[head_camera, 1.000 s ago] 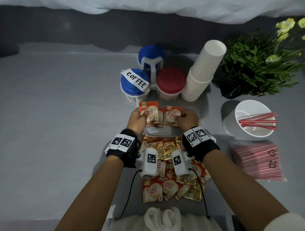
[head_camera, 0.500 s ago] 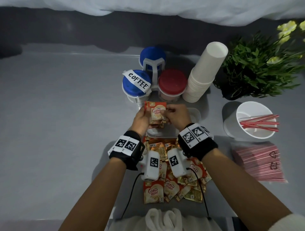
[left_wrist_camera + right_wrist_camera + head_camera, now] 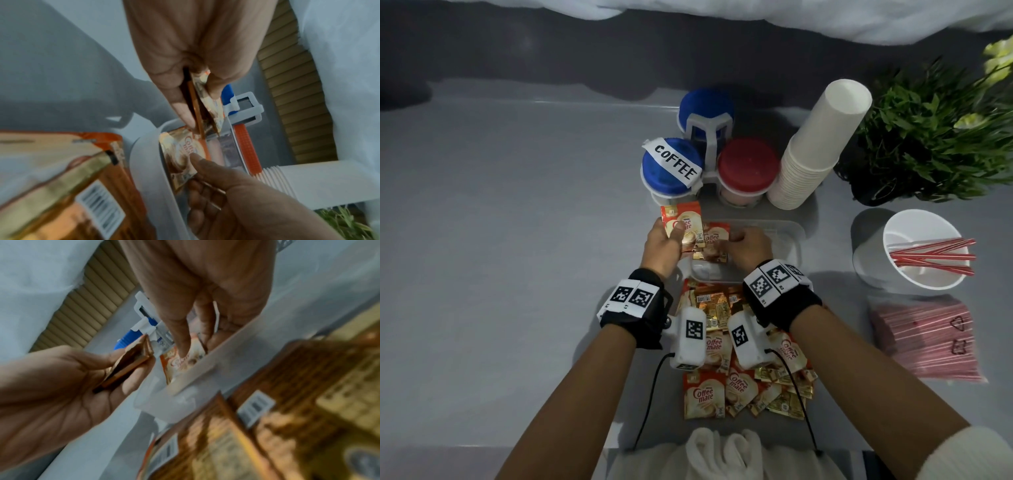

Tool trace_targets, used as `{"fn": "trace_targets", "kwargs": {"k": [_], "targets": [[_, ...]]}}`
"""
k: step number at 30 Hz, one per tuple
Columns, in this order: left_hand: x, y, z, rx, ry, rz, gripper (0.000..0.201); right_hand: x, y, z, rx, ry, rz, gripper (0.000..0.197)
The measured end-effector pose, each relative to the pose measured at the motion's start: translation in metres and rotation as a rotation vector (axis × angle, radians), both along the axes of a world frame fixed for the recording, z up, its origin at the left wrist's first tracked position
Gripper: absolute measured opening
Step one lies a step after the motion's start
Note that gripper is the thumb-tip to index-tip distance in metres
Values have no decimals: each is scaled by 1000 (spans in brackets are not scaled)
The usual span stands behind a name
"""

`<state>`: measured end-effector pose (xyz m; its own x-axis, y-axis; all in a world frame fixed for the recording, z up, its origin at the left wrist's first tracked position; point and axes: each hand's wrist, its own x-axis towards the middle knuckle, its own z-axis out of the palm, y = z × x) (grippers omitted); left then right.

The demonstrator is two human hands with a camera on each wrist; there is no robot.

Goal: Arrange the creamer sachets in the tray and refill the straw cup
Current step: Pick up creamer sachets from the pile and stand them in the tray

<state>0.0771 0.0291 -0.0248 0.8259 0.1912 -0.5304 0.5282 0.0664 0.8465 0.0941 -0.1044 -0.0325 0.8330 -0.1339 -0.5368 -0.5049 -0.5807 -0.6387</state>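
- We see the left hand point(image 3: 661, 245) pinching a small stack of orange-and-cream Coffee-mate creamer sachets point(image 3: 682, 224) between thumb and curled fingers point(image 3: 185, 112), held upright above the left end of the clear rectangular plastic tray point(image 3: 789, 236).
- The right hand point(image 3: 750, 247) reaches into the tray; its thumb and fingers point(image 3: 183, 340) are clamped on a single creamer sachet point(image 3: 185, 155) that stands on edge against the tray's near wall.
- The two hands sit just beside each other, the held stack apart from the single sachet.
- A loose pile of matching sachets point(image 3: 743, 383) lies on the grey surface point(image 3: 500, 274) just in front of the tray, partly under both wrists.
- The white paper straw cup point(image 3: 914, 253) stands to the right of the tray, with a few red-and-white striped straws point(image 3: 931, 255) lying across its mouth.
- A clear bag of the same striped straws point(image 3: 924, 337) lies flat near the cup, on its near side.
- Behind the tray we note a white caddy with two blue-lidded jars and one red-lidded jar point(image 3: 748, 166), one blue lid labelled COFFEE point(image 3: 671, 164), a leaning stack of white paper cups point(image 3: 815, 150) and a green potted plant point(image 3: 935, 137).
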Motion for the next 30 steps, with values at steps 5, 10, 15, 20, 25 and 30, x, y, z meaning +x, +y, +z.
{"fn": "trace_targets", "kwargs": {"k": [5, 10, 15, 20, 25, 30], "targets": [[-1, 1, -2, -17, -6, 8, 30, -1, -6, 4, 42, -111, 54, 23], [2, 0, -1, 13, -25, -13, 28, 2, -32, 20, 342, -206, -132, 11], [2, -18, 5, -76, -83, -52, 31, 2, -23, 27, 385, -200, 24, 11], [-3, -26, 5, -106, -87, -94, 48, 1, -18, 20, 429, -134, -4, 25], [-7, -35, 8, 39, -166, -274, 28, -1, -31, 21, 432, -150, -43, 11], [1, -30, -7, 487, -302, -548, 32, 2, -42, 22, 240, -325, 50, 38]]}}
